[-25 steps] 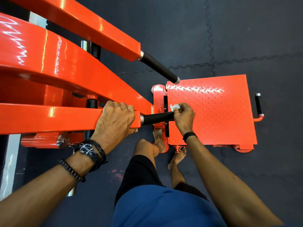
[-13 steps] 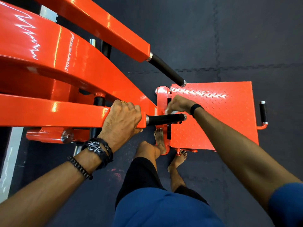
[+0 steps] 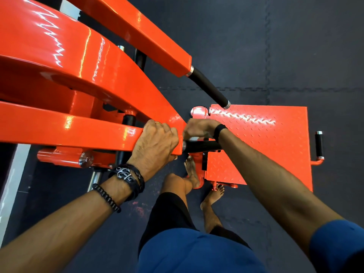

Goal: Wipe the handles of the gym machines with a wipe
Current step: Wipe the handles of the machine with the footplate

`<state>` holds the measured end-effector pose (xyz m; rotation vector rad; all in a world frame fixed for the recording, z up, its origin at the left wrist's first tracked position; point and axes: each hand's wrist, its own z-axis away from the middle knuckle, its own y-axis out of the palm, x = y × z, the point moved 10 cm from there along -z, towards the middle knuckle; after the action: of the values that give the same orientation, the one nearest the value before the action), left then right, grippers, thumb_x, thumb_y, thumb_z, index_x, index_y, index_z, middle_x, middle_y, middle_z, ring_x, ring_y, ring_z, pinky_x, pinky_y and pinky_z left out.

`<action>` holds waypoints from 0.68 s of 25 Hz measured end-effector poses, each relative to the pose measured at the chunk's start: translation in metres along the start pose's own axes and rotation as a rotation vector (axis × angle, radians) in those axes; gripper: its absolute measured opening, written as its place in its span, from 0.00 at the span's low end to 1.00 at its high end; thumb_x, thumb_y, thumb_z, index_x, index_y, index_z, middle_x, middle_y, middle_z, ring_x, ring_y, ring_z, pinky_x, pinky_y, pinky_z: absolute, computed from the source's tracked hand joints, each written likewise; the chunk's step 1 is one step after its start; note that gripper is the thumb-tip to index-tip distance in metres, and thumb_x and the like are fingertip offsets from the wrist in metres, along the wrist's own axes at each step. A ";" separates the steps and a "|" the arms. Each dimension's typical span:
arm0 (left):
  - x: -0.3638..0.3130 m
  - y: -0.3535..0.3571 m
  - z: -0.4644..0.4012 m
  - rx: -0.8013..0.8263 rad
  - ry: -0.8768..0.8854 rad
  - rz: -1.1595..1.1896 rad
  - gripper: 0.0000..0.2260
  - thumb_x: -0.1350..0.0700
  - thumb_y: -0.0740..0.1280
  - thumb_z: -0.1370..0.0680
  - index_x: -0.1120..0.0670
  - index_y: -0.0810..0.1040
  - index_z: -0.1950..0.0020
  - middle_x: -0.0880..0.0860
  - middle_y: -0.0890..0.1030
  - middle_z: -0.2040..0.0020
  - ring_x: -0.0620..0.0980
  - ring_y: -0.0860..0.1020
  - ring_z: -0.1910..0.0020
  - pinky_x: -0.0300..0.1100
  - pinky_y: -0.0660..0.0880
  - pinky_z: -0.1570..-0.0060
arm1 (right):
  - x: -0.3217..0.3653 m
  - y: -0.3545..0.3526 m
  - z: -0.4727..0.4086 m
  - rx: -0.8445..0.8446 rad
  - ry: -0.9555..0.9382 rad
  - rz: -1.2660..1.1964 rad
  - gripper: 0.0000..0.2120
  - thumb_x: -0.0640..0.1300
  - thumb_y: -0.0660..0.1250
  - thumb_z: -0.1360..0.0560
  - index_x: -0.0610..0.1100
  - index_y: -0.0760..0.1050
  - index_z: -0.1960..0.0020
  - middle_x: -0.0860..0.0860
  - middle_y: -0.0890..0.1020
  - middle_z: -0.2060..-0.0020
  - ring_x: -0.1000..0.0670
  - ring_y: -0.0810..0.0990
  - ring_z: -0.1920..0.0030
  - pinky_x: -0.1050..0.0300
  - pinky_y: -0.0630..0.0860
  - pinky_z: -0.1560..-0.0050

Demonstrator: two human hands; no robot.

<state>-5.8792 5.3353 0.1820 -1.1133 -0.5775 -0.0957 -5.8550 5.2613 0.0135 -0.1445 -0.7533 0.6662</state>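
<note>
The right hand point(image 3: 199, 129) pinches the wipe point(image 3: 194, 138) onto the near handle point(image 3: 202, 146), which runs left-right, beside the left hand point(image 3: 155, 143) gripping the orange arm point(image 3: 69, 131).

Orange footplate point(image 3: 275, 138) (diamond tread), black handle point(image 3: 201, 146).

My right hand point(image 3: 199, 129) has slid leftward along the near black handle point(image 3: 202, 146), from its free end to the collar beside my left hand point(image 3: 155, 142). I now see only a sliver of the white wipe point(image 3: 194, 138) under the fingers.
</note>
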 end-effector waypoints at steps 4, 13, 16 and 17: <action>-0.001 0.003 0.001 0.014 -0.006 -0.007 0.24 0.33 0.69 0.30 0.52 0.70 0.53 0.53 0.78 0.59 0.53 0.77 0.60 0.49 0.66 0.58 | -0.101 -0.026 -0.001 -0.279 0.261 0.076 0.04 0.39 0.68 0.27 0.39 0.77 0.60 0.43 0.79 0.57 0.43 0.77 0.57 0.55 0.72 0.59; 0.003 0.001 -0.007 0.018 0.009 -0.013 0.23 0.35 0.69 0.30 0.52 0.73 0.49 0.53 0.81 0.53 0.54 0.79 0.54 0.48 0.68 0.54 | -0.153 -0.013 0.108 -1.047 0.407 -0.450 0.06 0.35 0.64 0.26 0.36 0.80 0.58 0.34 0.83 0.57 0.34 0.81 0.53 0.49 0.74 0.57; 0.005 -0.007 -0.007 -0.032 0.028 0.021 0.23 0.34 0.68 0.29 0.51 0.76 0.46 0.52 0.82 0.50 0.54 0.80 0.50 0.47 0.70 0.50 | -0.149 0.005 0.131 -1.136 0.284 -0.574 0.05 0.36 0.66 0.26 0.37 0.82 0.55 0.38 0.84 0.58 0.38 0.82 0.54 0.48 0.76 0.53; 0.004 -0.009 -0.006 -0.044 0.042 0.020 0.24 0.33 0.68 0.29 0.52 0.76 0.46 0.52 0.82 0.49 0.54 0.80 0.48 0.48 0.69 0.48 | -0.141 0.007 0.140 -1.163 0.225 -0.602 0.04 0.36 0.67 0.27 0.38 0.81 0.55 0.40 0.84 0.59 0.39 0.82 0.55 0.48 0.77 0.54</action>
<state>-5.8770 5.3264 0.1894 -1.1574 -0.5292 -0.1146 -6.0286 5.1658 0.0305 -0.9918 -0.8311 -0.4219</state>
